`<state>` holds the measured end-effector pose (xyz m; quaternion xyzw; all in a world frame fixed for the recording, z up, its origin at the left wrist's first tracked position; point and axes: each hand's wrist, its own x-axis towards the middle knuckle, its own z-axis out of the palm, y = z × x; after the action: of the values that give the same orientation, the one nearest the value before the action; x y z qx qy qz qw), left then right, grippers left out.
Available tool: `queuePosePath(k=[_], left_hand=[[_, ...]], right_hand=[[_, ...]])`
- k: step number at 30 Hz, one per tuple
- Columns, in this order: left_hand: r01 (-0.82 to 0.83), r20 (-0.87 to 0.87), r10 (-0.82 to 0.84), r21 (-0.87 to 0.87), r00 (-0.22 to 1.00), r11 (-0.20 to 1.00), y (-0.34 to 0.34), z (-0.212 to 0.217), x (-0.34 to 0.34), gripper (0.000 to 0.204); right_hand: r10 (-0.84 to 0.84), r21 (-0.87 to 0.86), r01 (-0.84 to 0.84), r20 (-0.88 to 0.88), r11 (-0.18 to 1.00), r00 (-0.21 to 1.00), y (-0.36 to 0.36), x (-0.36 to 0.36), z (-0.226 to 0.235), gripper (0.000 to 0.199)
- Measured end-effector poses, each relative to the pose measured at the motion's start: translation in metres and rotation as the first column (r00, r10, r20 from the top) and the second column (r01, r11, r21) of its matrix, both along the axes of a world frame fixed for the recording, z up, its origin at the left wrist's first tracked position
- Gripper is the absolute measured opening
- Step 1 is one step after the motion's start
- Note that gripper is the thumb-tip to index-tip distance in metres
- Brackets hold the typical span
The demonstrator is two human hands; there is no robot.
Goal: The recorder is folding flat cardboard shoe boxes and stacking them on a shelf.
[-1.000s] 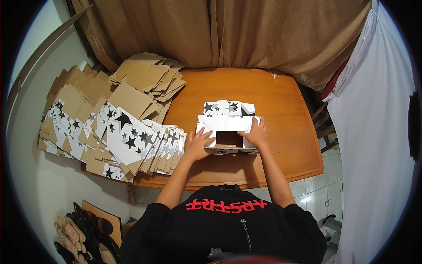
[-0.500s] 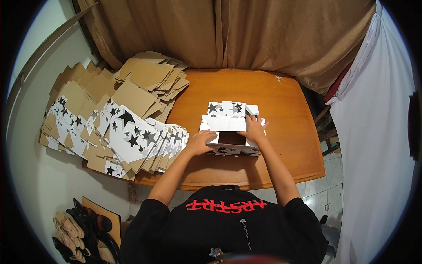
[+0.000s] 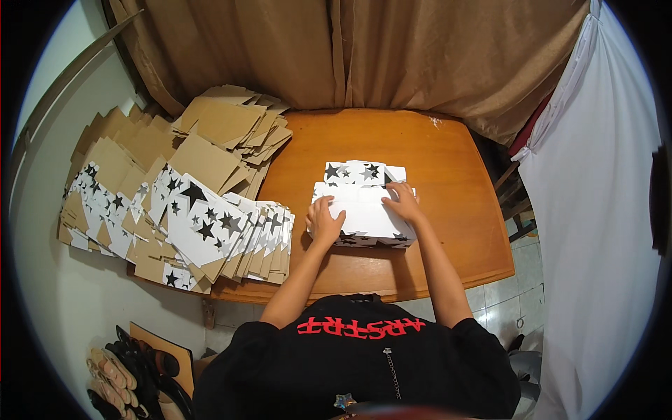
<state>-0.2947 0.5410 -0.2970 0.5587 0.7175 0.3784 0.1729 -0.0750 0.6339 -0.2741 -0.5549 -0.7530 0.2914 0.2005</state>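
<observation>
A cardboard box [image 3: 360, 213] stands in front of me, white with black and grey stars on its near side and white flaps lying across its top. Behind those flaps rises a star-patterned panel [image 3: 353, 172], with a small plain white tab [image 3: 396, 175] at its right. My left hand [image 3: 325, 222] lies on the box's left top edge, fingers spread and thumb on the white flap. On the right top edge rests my right hand [image 3: 404, 204], also spread, its thumb on the flap and fingertips toward the far corner. The box's inside is hidden.
Flat, unfolded cardboard boxes [image 3: 210, 161], several of them, lie piled on the left of the wooden table [image 3: 441, 231]. Brown curtains [image 3: 392, 63] hang behind it and a white cloth [image 3: 588, 231] at the right. Shoes [image 3: 112, 374] sit low at the left.
The opening that showed in the box's top is now covered by a white flap. My left hand has moved from the near left corner up onto the top; my right hand stays near the right edge.
</observation>
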Motion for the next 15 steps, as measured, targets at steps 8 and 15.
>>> queuePosePath(k=[8,15], left_hand=[[-0.228,-0.053,0.221,-0.188,0.974,0.955,0.011,0.009,0.007,0.075],[-0.177,-0.044,0.177,-0.463,0.983,0.869,0.022,0.030,0.005,0.090]], right_hand=[[-0.072,0.308,-0.039,0.340,0.950,0.937,-0.025,-0.013,0.004,0.067],[-0.103,0.315,-0.062,0.482,0.947,0.870,-0.026,-0.019,0.000,0.069]])
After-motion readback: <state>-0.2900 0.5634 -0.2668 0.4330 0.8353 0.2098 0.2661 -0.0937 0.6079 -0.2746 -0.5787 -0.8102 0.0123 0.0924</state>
